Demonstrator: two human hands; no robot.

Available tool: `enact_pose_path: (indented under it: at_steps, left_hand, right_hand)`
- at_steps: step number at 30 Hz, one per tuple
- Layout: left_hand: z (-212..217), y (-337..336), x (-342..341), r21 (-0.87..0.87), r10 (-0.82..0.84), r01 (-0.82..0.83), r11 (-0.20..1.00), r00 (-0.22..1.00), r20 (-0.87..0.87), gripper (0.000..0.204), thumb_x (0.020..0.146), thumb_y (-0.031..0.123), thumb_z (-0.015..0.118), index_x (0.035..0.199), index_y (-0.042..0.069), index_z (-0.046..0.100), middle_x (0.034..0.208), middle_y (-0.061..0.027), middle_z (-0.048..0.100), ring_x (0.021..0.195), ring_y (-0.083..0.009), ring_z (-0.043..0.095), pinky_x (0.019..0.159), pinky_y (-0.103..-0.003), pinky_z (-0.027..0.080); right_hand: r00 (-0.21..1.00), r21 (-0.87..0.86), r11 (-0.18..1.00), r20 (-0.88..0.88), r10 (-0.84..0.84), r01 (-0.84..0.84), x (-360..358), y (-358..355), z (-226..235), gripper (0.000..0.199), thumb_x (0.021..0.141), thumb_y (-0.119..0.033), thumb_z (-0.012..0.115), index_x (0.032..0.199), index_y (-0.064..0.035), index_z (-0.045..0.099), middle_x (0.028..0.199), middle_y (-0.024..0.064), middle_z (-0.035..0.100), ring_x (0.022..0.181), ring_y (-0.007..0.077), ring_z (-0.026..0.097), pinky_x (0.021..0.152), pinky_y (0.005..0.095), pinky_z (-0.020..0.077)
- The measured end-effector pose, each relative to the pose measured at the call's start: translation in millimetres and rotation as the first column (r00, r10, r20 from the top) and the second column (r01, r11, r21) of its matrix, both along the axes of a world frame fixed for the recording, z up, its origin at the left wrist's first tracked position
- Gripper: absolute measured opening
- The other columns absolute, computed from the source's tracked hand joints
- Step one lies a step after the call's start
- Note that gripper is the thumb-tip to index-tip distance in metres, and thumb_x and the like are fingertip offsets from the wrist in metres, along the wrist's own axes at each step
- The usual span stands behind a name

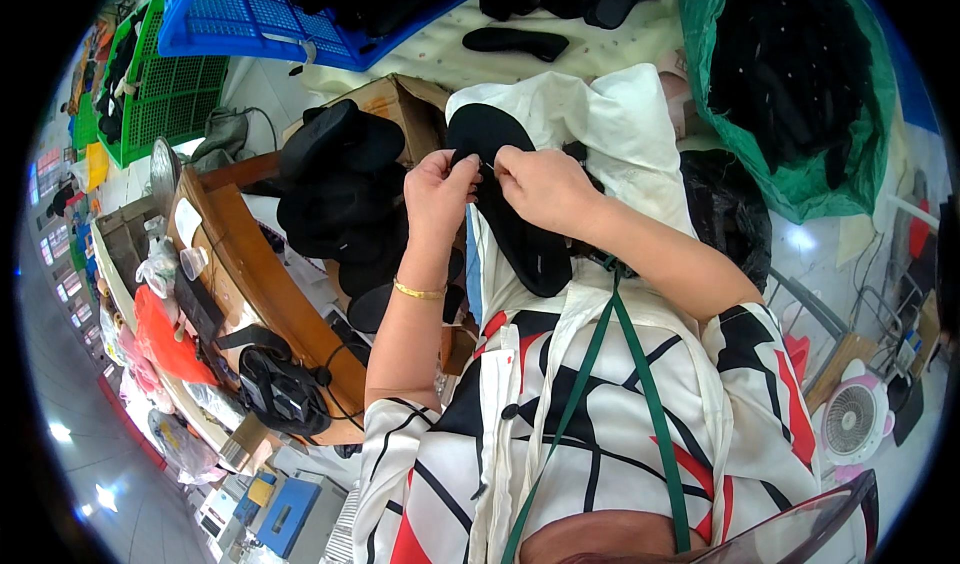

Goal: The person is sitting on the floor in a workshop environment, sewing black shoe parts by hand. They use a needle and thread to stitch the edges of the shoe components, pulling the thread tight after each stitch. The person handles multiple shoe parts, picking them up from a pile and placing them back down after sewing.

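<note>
A black cloth shoe (pixel 527 247) lies lengthwise over a white cloth (pixel 640 144) on my lap, its rounded end pointing away from me. My left hand (pixel 440 194) pinches the shoe's edge around mid-length, thumb and fingertips pressed together. Right beside it, my right hand (pixel 547 190) is closed in a pinch against the shoe. A small glint shows between the two hands, but what the right fingertips hold is too small to make out. To the left of my left forearm is a pile of similar black shoes (pixel 345 189).
A cardboard box (pixel 415 99) stands behind the pile. Further off are a blue crate (pixel 230 29), a green crate (pixel 185 84) and a loose black shoe (pixel 515 42). A green sack (pixel 880 144) of black pieces stands right, a wooden table (pixel 270 284) left, a fan (pixel 855 419) lower right.
</note>
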State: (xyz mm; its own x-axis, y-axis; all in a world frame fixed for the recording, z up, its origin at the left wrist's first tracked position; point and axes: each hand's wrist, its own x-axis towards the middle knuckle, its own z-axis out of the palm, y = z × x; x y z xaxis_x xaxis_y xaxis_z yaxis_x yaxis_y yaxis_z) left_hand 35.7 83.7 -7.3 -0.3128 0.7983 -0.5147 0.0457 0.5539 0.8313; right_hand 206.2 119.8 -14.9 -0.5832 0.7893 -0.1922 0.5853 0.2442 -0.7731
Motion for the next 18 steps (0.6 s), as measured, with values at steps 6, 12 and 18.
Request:
enact_pose_path:
  at_steps: [6, 12, 18]
  left_hand:
    - [10, 8, -7, -0.104, -0.013, 0.036, 0.994, 0.977, 0.212, 0.015, 0.089, 0.015, 0.068, 0.079, 0.004, 0.065, 0.07, -0.0012, 0.064, 0.058, -0.0069, 0.056, 0.054, -0.023, 0.049]
    - [10, 8, -7, -0.118, -0.012, 0.041, 0.992, 0.971, 0.24, 0.015, 0.09, 0.015, 0.068, 0.079, 0.006, 0.065, 0.07, -0.001, 0.063, 0.058, -0.0069, 0.056, 0.054, -0.022, 0.05]
    - [11, 7, -9, -0.124, -0.008, 0.046, 0.991, 0.958, 0.287, 0.013, 0.089, 0.016, 0.067, 0.08, 0.006, 0.065, 0.071, -0.0013, 0.064, 0.058, -0.0069, 0.057, 0.054, -0.022, 0.051]
  right_hand:
    - [0.996, 0.268, 0.963, 0.083, 0.016, -0.038, -2, -19, -3, 0.013, 0.087, -0.011, 0.057, 0.092, -0.0045, 0.047, 0.065, 0.0144, 0.064, 0.06, 0.0353, 0.066, 0.051, 0.0466, 0.0501]
    - [0.998, 0.448, 0.894, 0.062, -0.01, -0.019, -6, -19, -8, 0.011, 0.084, -0.009, 0.057, 0.091, -0.0063, 0.049, 0.062, 0.0085, 0.064, 0.058, 0.0263, 0.068, 0.047, 0.038, 0.0532]
    - [0.998, 0.429, 0.902, 0.047, 0.035, -0.052, 3, -16, -5, 0.011, 0.084, -0.007, 0.057, 0.092, -0.0061, 0.049, 0.062, 0.0101, 0.063, 0.059, 0.0295, 0.067, 0.05, 0.0413, 0.0518]
